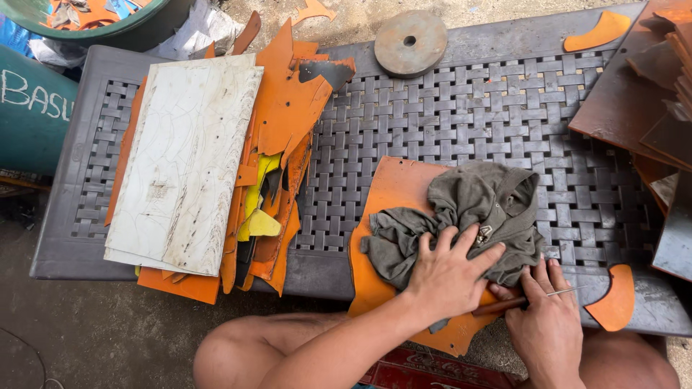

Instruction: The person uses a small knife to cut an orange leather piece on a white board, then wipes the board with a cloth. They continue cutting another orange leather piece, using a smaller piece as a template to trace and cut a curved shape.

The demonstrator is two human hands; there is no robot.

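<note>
The orange sheet lies at the near edge of the woven grey bench, overhanging it toward the person's knees, with a crumpled olive cloth on top. The left hand presses flat and open on that cloth, while the right hand is closed around a thin-bladed knife just right of the cloth — its blade seems to run close past the left fingertips, so a slip could likely cut them. The cloth may also slide on the sheet, letting the overhanging part tip — the scrap pile far left of the sheet is well clear.
</note>
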